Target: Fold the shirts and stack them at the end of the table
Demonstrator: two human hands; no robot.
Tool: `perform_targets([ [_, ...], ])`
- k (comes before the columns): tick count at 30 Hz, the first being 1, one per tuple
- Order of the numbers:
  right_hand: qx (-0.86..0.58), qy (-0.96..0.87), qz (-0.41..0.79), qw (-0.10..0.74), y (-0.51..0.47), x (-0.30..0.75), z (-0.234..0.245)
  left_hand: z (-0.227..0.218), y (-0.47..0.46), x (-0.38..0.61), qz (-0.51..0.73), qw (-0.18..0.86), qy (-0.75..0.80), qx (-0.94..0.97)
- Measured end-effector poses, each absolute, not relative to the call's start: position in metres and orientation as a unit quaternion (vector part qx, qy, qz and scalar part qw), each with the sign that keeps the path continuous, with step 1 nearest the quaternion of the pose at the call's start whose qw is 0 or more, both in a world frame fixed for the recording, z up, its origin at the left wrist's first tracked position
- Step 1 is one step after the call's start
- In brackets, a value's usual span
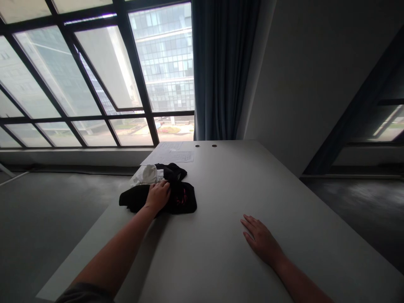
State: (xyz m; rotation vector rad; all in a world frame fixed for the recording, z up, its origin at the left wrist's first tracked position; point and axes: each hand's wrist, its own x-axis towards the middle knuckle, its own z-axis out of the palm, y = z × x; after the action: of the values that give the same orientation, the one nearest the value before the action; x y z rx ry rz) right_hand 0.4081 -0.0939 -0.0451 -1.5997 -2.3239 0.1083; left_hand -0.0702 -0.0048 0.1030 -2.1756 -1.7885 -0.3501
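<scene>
White worktop, two grommets near its far edge, paper sheets lying just beside them. Past it, dark-framed window, glass-fronted building outside, blue curtain at the window's right end. Grey wall right of the curtain, smaller window further right, grey floor below.

Black cloth blocks the way to the papers.

Daylight is entering through the window, the white table is lying in dim shade, the left forearm is casting a soft shadow, and wide-angle distortion is bending the frame edges.
</scene>
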Motion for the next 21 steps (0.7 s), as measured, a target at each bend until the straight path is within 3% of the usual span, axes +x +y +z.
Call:
perform_targets([
  [17,-0.559,-0.811,0.050,0.165,-0.095,0.409,-0.041,0.065,-0.092,0.050,-0.086,-0.104,-0.399,-0.907],
  [21,-0.562,-0.809,0.048,0.165,-0.095,0.408,-0.041,0.063,-0.086,0.029,-0.135,-0.068,-0.447,-0.882],
])
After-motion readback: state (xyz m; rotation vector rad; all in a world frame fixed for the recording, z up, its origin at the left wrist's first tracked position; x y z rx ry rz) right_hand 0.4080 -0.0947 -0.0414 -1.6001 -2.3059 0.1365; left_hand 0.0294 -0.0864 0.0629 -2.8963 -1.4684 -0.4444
